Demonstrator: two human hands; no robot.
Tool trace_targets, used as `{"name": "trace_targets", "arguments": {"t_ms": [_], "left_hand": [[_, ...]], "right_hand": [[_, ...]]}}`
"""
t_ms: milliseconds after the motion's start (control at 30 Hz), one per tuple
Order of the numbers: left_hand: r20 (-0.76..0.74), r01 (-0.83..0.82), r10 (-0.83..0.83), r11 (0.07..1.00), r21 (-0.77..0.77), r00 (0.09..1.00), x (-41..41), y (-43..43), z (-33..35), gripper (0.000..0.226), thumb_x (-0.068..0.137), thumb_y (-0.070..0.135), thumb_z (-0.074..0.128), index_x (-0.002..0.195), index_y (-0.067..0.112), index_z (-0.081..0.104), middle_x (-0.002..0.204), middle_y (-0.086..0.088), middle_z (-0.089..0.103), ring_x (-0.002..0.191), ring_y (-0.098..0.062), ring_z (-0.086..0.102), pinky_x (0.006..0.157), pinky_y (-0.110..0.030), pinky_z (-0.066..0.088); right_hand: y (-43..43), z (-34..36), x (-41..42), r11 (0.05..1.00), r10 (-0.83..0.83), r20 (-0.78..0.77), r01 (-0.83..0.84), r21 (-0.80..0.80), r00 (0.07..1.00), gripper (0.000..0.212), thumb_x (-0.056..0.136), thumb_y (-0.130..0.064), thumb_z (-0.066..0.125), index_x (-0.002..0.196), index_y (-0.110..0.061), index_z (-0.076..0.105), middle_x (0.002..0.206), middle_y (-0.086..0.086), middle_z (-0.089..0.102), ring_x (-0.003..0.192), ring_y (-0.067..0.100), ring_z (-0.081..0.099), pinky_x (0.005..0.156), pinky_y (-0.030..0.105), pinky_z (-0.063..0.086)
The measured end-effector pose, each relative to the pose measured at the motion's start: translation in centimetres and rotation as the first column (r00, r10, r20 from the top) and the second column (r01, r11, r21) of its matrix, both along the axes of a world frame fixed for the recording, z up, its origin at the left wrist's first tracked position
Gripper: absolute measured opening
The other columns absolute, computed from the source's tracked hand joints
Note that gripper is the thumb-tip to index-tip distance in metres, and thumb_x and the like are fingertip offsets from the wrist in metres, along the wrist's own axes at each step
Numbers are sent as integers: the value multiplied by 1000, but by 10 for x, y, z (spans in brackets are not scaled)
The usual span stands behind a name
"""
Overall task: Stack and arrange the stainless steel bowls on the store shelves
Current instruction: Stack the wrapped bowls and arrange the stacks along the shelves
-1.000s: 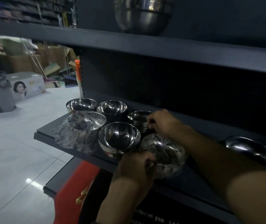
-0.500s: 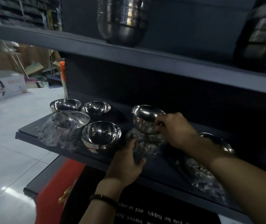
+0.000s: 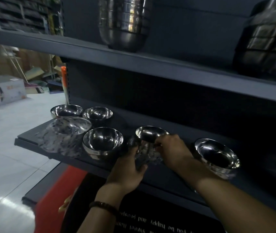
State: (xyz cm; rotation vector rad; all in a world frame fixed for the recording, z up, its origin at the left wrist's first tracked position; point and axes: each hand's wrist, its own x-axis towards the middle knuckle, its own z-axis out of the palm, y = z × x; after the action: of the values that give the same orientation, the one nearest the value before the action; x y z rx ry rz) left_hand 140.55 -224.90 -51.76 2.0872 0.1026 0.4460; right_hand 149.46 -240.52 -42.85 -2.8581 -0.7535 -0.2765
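R hand (image 3: 172, 148) pinches bowl (image 3: 149, 133) by rim. It's come fwd from back row and is now over wrapped bowl (image 3: 148, 157), gripped by L hand (image 3: 129, 167) at shelf (image 3: 29, 141) front. Stack looks nearly made.

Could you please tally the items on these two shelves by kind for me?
Uncovered bowls, lower shelf: 5 (back-left bowl, back-right bowl, front bowl, held bowl, wide bowl)
Wrapped bowls, lower shelf: 2 (left wrapped bowl, middle wrapped bowl)
Tall stacks, upper shelf: 2 (bare stack, wrapped stack)
Total: 9
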Motion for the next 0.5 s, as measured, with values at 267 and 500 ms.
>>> {"name": "trace_targets", "arguments": {"t_ms": [267, 500], "left_hand": [[143, -90, 90, 996, -7, 986, -18, 19, 18, 32, 95, 22, 72, 120, 42, 66, 105, 23, 75, 97, 6, 71, 91, -35, 61], [271, -296, 263, 951, 91, 926, -46, 63, 30, 28, 89, 15, 77, 105, 38, 71, 97, 21, 70, 80, 5, 66, 77, -22, 56]], "right_hand": [[-2, -13, -2, 999, -49, 9, 49, -14, 999, 16, 93, -12, 69, 103, -22, 77, 109, 7, 76, 104, 28, 74, 85, 34, 58], [26, 7, -15, 973, 67, 74, -81, 215, 995, 24, 94, -32, 65, 118, -28, 71, 119, 2, 74, 112, 25, 70, 96, 36, 57]]}}
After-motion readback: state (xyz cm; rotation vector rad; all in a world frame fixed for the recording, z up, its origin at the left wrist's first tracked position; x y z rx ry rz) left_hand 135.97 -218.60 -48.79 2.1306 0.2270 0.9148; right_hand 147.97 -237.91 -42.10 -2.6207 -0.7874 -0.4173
